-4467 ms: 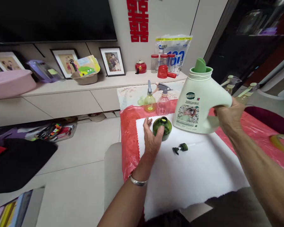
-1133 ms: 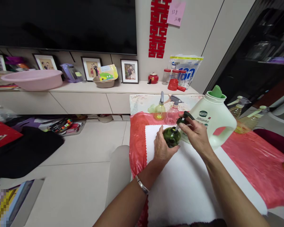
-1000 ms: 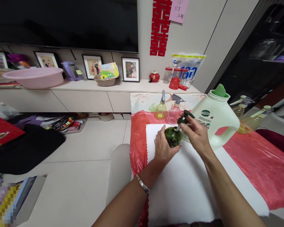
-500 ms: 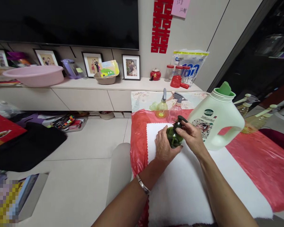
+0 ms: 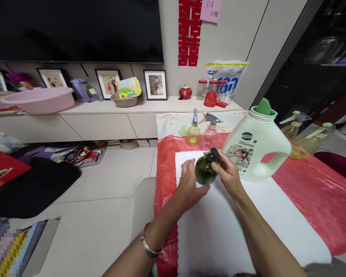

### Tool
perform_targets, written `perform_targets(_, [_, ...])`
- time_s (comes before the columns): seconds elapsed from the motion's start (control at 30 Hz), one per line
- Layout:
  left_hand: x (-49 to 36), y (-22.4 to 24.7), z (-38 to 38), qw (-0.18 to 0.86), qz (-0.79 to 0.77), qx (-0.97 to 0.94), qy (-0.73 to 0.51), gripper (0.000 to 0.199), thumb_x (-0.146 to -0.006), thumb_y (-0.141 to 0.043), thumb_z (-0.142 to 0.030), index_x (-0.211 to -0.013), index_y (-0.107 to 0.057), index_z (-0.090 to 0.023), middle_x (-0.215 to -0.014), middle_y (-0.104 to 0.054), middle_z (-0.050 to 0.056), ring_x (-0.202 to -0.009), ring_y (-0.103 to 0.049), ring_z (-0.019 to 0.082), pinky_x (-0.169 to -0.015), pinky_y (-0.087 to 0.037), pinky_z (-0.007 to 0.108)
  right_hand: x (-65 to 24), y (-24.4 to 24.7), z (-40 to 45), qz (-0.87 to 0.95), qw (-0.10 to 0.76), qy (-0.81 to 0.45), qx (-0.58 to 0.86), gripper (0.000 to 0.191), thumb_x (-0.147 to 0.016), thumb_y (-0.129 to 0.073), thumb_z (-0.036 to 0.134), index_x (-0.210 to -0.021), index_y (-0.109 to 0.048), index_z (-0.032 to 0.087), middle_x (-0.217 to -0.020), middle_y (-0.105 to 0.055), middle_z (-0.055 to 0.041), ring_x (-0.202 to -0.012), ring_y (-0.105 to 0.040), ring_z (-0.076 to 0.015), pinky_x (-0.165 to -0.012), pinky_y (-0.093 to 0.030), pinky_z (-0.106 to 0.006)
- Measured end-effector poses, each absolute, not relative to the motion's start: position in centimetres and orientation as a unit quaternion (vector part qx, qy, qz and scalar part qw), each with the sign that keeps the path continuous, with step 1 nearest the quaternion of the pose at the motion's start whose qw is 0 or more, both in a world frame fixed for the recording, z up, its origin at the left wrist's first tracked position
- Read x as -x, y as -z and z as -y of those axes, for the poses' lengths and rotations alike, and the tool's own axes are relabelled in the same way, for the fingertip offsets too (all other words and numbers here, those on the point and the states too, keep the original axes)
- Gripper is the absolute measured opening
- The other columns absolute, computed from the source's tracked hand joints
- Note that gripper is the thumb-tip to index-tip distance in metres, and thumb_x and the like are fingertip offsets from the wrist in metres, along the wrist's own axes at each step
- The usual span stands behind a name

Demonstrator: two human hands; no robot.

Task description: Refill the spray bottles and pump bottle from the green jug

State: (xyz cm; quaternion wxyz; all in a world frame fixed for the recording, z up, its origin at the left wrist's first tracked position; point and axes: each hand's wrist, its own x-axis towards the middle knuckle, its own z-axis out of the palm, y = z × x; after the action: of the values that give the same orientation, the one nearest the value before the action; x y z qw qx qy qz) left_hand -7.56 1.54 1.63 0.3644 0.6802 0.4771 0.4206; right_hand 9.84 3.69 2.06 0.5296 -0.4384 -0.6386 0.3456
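A dark green, round-bodied pump bottle (image 5: 204, 171) with a black pump head is raised over the white cloth (image 5: 216, 231). My right hand (image 5: 228, 171) grips it at the pump collar, thumb in front and fingers behind. My left hand (image 5: 188, 184) is cupped loosely at the bottle's lower left, fingers and thumb apart; whether it still touches the glass is hard to tell. Right of the bottle stands a big pale green detergent jug (image 5: 256, 146), a green piece sitting in its mouth. Behind are a yellow spray bottle (image 5: 193, 134) and a pink spray bottle (image 5: 209, 136).
Red plastic sheeting (image 5: 314, 192) lies under the cloth. Two more spray bottles, one of them a yellowish spray bottle (image 5: 308, 146), stand right of the jug. The low cabinet (image 5: 103, 125) behind holds a pink basin (image 5: 40, 100), framed photos and red-lidded jars.
My left hand has loosened from around the pump bottle and drawn back left and down. The right hand keeps hold of the pump collar. The view has shifted slightly.
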Motion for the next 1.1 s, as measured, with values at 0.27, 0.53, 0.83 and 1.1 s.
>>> perform_targets(0.27, [7.1, -6.4, -2.1, 0.353, -0.425, -0.686, -0.474, 0.047, -0.079, -0.063, -0.013, -0.125, -0.059, -0.025, -0.127, -0.063, 0.008, -0.122, -0.060, 0.025, -0.107, -0.049, 0.043, -10.1, -2.0, -4.1, 0.659, 0.515, -0.304, 0.457, 0.063, -0.093, -0.058, 0.063, -0.131, -0.059, 0.014, -0.128, -0.055, -0.0098, -0.116, -0.056, -0.0164, -0.104, -0.049, -0.030])
perform_targets(0.53, [4.4, -4.0, -4.1, 0.344, -0.430, -0.672, -0.495, 0.053, -0.078, -0.070, -0.016, -0.129, -0.054, -0.021, -0.129, -0.066, 0.011, -0.124, -0.061, 0.028, -0.108, -0.049, 0.047, -11.1, -5.8, -3.8, 0.728, 0.442, -0.221, 0.475, 0.050, -0.092, -0.060, 0.055, -0.122, -0.065, 0.015, -0.118, -0.058, -0.0071, -0.107, -0.058, -0.0128, -0.090, -0.051, -0.023])
perform_targets(0.83, [3.2, -2.6, -4.1, 0.339, -0.419, -0.633, -0.556, 0.053, -0.079, -0.070, -0.014, -0.128, -0.056, -0.022, -0.128, -0.065, 0.009, -0.122, -0.062, 0.025, -0.108, -0.048, 0.043, -10.7, -7.7, -4.5, 0.757, 0.380, -0.107, 0.521, 0.038, -0.084, -0.062, 0.048, -0.097, -0.066, 0.012, -0.095, -0.059, -0.0078, -0.090, -0.052, -0.0149, -0.080, -0.038, -0.026])
perform_targets(1.1, [2.6, -0.8, -3.7, 0.265, -0.394, -0.639, -0.605, 0.047, -0.081, -0.068, -0.016, -0.127, -0.057, -0.023, -0.124, -0.066, 0.008, -0.120, -0.062, 0.024, -0.110, -0.048, 0.043, -11.0, -7.6, -4.8, 0.754, 0.347, -0.117, 0.545, 0.049, -0.088, -0.060, 0.060, -0.093, -0.065, 0.012, -0.088, -0.057, -0.0055, -0.077, -0.050, -0.0101, -0.070, -0.036, -0.021])
